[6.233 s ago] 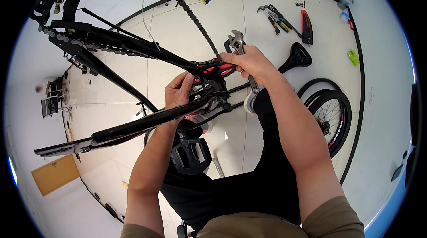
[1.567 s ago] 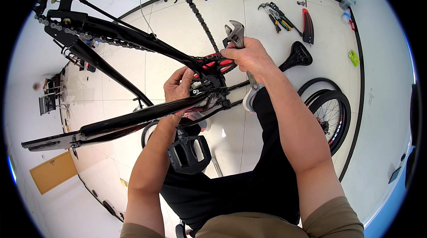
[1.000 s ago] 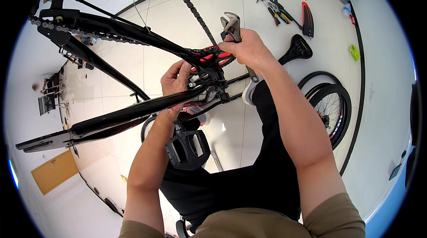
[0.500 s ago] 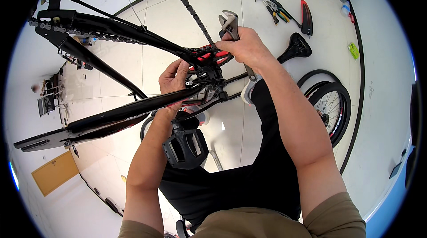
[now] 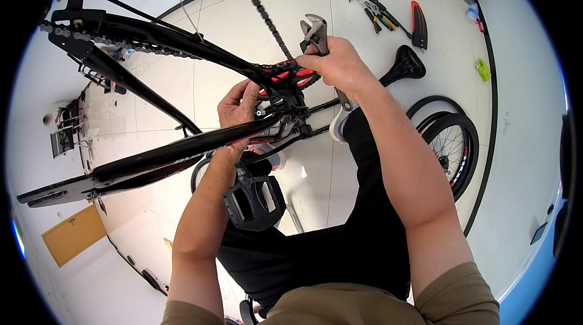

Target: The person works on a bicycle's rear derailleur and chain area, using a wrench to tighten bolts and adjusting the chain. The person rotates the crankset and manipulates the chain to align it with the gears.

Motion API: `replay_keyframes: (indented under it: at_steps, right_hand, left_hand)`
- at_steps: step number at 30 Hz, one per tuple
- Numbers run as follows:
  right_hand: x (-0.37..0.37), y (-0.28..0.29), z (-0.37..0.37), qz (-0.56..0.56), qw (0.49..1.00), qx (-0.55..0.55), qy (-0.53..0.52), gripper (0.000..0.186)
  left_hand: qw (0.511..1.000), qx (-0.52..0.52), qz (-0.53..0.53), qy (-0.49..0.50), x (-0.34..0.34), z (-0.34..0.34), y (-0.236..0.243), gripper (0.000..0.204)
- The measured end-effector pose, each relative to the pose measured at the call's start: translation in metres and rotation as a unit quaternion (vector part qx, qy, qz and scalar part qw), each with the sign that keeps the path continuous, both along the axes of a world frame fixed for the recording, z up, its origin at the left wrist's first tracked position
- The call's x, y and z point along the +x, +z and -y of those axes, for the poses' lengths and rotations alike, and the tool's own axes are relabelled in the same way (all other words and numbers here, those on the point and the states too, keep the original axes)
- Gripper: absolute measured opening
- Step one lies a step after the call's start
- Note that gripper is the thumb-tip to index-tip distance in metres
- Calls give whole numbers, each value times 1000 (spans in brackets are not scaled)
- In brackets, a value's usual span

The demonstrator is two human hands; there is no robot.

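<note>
A black bicycle frame point(image 5: 149, 158) slants across the left half of the head view. My right hand point(image 5: 337, 70) grips an adjustable wrench point(image 5: 315, 32), jaw end up, its handle passing below the palm. That hand's thumb and fingertips reach the red-and-black chainring point(image 5: 308, 79), where the loose chain point(image 5: 262, 14) meets it. Beside the crank area, my left hand point(image 5: 237, 106) is closed, thumb and fingers curled together; whatever they pinch is hidden. A frame tube crosses in front of its wrist. Below hangs a black pedal point(image 5: 254, 203), close to my left forearm.
On the tiled floor lie a hammer and pliers point(image 5: 376, 14), a red-and-black folding saw point(image 5: 418, 26), a black saddle point(image 5: 405, 65) and a bicycle wheel point(image 5: 452, 149). A green packet point(image 5: 483, 70) rests by the right wall. Bottles point(image 5: 472, 3) stand at the far right corner.
The upper part of the chain and the frame have shifted very slightly. Both hands keep almost the same place and hold.
</note>
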State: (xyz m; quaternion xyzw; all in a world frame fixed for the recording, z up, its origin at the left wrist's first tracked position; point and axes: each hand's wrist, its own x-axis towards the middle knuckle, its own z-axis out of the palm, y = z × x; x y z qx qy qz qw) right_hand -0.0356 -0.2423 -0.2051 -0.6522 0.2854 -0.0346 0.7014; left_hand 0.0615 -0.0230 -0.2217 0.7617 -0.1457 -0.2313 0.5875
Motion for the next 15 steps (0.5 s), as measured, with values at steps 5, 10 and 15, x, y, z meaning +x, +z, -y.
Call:
replay_keyframes:
  at_steps: [5,10,15]
  right_hand:
    - [1,-6,3,-8,995,94,-23,14]
    - [-1,-2,2,-14,998,64,-19,10]
    - [-1,-2,7,-10,990,143,-18,6]
  left_hand:
    - [1000,3,0,3,2,-2,-2,30]
    - [1000,12,14,-3,0,2,3,28]
    - [1000,14,14,-3,1,-2,0,28]
